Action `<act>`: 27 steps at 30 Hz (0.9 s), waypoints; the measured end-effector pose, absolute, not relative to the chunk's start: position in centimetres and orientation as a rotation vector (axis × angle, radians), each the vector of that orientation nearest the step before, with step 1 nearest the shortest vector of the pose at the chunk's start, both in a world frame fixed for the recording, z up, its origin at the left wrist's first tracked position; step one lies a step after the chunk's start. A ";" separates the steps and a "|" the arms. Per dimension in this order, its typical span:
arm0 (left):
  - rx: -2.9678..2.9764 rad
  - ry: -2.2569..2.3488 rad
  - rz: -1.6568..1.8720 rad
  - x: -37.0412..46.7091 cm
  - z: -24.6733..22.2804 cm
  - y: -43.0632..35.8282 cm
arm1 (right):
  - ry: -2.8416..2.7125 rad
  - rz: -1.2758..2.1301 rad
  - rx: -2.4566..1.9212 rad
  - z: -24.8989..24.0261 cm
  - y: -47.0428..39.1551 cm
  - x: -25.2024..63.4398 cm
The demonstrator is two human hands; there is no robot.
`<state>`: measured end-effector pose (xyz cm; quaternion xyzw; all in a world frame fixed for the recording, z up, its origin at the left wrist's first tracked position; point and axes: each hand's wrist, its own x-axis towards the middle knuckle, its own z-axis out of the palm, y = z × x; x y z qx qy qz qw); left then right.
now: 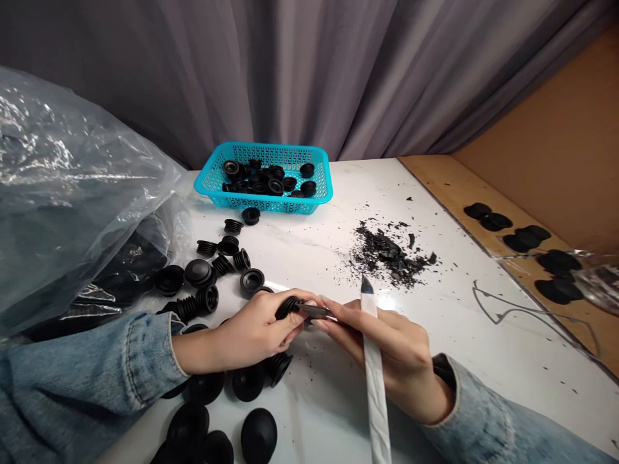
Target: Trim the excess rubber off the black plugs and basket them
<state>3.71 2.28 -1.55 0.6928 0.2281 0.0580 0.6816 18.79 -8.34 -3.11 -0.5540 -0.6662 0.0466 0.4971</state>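
My left hand (264, 325) is closed around a black ribbed rubber plug (289, 307), partly hidden by the fingers. Against the plug's edge lies a thin metal piece (316, 311), pinched in the fingertips of my right hand (382, 341); its exact kind is unclear. A flat tool wrapped in white (376, 393), with a dark slanted blade-like tip, also passes through my right hand, tip pointing away from me. Beneath and around my left hand lie several similar black plugs (252, 280), some ribbed side up, others dome up (259, 435).
A turquoise basket (264, 205) holding several plugs stands at the back. Black scraps (391, 254) are heaped to the right. A clear plastic bag (82, 180) bulges at left. Black round pieces (558, 261) and a bent wire-like frame (498, 317) lie at right.
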 end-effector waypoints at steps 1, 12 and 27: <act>1.572 0.510 0.138 3.7 -1.5 2.3 | -1.604 0.112 -1.335 -3.0 -8.3 18.9; 1.924 0.583 0.243 3.8 -1.1 2.4 | -0.907 1.038 -1.410 -1.9 -7.5 19.0; 2.636 0.227 0.786 3.3 -1.0 3.7 | -0.842 1.288 -1.333 -1.9 -7.6 18.9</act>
